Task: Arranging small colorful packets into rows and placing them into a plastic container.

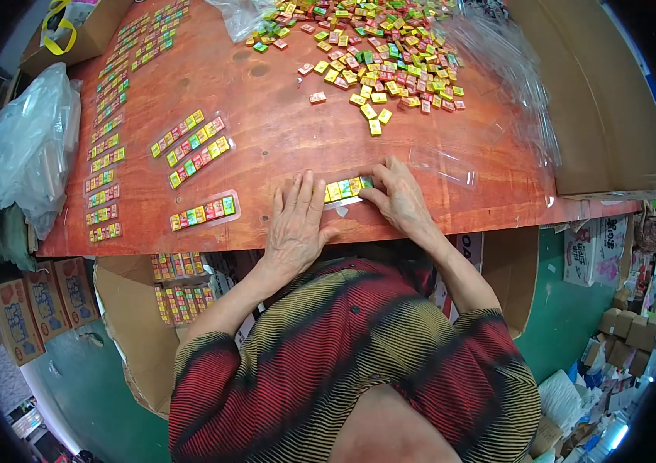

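Note:
In front of me on the red-brown table lies a clear plastic tray (338,205) with a row of small yellow boxes (342,189) in it. My left hand (295,224) rests flat with its fingers stretched out over the tray's left end, hiding that part. My right hand (400,199) pinches a small green box (366,182) between thumb and fingers at the row's right end. Left of my left hand lies a filled tray (203,212) of mixed-colour boxes. An unfilled clear tray (451,168) sits to the right of my right hand.
A large pile of small coloured boxes (397,65) spreads over the far table. Stacked clear trays (509,77) line its right side, beside a cardboard carton (594,100). Filled trays (104,197) stand in columns at left, near a plastic bag (33,147). An open carton (131,332) holds more below.

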{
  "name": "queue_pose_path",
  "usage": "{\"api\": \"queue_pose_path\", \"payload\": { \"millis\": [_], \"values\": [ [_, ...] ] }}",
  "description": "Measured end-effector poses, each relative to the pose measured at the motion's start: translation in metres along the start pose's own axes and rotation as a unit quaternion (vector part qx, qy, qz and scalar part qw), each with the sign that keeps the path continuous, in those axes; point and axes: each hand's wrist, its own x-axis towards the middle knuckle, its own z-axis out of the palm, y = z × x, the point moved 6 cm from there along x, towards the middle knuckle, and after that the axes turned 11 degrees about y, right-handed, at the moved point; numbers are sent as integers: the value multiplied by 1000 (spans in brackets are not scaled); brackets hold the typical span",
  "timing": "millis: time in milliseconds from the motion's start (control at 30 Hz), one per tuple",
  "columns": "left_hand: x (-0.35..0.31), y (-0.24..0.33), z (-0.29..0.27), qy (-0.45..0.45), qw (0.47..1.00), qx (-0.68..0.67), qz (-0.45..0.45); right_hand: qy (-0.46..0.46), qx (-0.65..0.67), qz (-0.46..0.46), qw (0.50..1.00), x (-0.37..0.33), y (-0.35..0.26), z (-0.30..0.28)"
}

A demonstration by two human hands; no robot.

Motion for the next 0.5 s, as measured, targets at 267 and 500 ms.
{"api": "queue_pose_path", "payload": {
  "millis": [267,500],
  "values": [
    [-8,-2,5,14,1000,-11,-1,60,-53,-93,992,-15,-9,0],
    [-6,-3,2,-4,999,29,-38,44,-114,-131,984,-17,-12,7]
  ]
}}
